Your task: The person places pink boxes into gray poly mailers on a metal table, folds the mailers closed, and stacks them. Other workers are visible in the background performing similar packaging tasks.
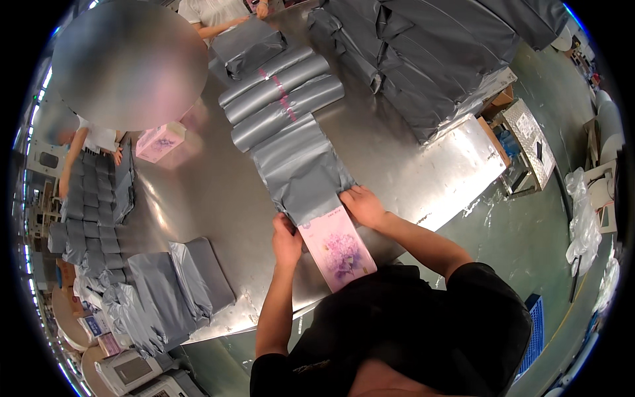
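Observation:
A pink box (338,248) printed with purple flowers lies partly inside a grey plastic mailing bag (301,173), its near end sticking out toward my body. My left hand (286,239) is closed on the left corner of the bag's mouth, beside the box. On the other side, my right hand (363,206) pinches the right edge of the bag's mouth. The far part of the box is hidden under the grey film. Just beyond the bag lie several rolled grey bundles (291,99) with a pink stripe across them.
Large stacks of grey packages (436,53) cover the far right of the metal table (225,172). Folded grey bags (198,278) lie at the near left. Another pink box (160,142) stands farther left. Co-workers' arms (78,155) reach in at the left and far edges.

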`<state>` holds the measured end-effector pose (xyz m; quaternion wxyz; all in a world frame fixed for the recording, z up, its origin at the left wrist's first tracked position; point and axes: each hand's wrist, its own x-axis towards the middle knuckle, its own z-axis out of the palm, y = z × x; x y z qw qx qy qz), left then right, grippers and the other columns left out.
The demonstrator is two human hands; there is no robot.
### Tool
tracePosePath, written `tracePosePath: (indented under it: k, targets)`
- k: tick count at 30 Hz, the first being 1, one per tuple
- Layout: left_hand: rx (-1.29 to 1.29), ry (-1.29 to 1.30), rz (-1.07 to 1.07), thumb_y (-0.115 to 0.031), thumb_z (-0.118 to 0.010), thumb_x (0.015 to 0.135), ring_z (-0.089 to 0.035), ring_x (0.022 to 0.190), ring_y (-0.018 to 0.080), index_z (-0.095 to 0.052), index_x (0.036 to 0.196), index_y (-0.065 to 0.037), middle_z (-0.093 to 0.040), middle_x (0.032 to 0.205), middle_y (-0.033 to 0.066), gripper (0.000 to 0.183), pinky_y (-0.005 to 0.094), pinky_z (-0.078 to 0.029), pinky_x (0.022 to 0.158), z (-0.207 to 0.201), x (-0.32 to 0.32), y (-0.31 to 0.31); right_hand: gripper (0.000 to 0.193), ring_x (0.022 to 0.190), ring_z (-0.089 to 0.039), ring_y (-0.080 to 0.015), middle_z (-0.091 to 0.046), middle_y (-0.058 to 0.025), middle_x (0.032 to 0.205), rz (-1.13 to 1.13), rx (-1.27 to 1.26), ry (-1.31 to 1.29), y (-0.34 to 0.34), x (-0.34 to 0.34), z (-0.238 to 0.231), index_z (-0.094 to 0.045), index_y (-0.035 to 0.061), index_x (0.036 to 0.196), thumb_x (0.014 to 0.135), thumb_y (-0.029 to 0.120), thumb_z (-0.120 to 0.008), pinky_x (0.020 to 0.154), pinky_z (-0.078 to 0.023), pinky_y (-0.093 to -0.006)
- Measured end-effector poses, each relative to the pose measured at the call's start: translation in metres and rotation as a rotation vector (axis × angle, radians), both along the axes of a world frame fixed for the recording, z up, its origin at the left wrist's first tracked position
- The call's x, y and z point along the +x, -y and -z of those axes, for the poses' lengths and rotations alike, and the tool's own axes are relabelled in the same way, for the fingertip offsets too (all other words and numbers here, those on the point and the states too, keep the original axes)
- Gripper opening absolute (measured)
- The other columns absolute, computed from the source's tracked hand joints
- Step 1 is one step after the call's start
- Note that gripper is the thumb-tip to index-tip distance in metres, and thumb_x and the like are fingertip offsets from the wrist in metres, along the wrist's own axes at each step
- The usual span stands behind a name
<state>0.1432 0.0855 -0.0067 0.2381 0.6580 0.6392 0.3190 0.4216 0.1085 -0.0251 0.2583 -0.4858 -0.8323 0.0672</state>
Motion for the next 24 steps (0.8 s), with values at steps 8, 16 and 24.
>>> tracePosePath:
  k: [8,16,24]
  targets:
    - [-0.281,0.052,0.194,-0.008,-0.073,0.081,-0.071,0.099,0.0337,-0.062,0.12,-0.004,-0.073,0.103,0.0172,0.04,0.0407,-0.056,0.09,0.008,-0.008,0.14,0.034,0.102,-0.069,-0.0314,-0.072,-0.0114,0.106,-0.104,-0.755,-0.264,0.128,0.039,-0.027,-0.062,0.0057,0.117,0.084,0.01,-0.072,0.09,-0.055,-0.0401]
    - [-0.284,0.592,-0.135,-0.007,-0.069,0.09,-0.056,0.069,0.0097,-0.067,0.104,0.002,-0.064,0.078,0.0016,0.017,0.0266,-0.048,0.066,0.057,0.011,0.106,0.027,0.082,-0.07,-0.0256,-0.07,-0.0111,0.094,0.274,-0.802,-0.271,0.136,0.018,-0.057,-0.063,0.0074,0.105,0.09,0.026,-0.076,0.073,-0.057,-0.0376]
    - [-0.398,0.778,-0.212,-0.01,-0.067,0.096,-0.054,0.063,0.006,-0.067,0.109,0.001,-0.065,0.079,0.0004,0.017,0.0235,-0.043,0.054,0.056,0.004,0.116,0.015,0.078,-0.07,-0.0326,-0.069,-0.0111,0.086,-0.14,-0.286,0.094,0.064,-0.072,-0.03,-0.07,0.0088,0.098,0.093,0.022,-0.064,0.065,-0.057,-0.0457]
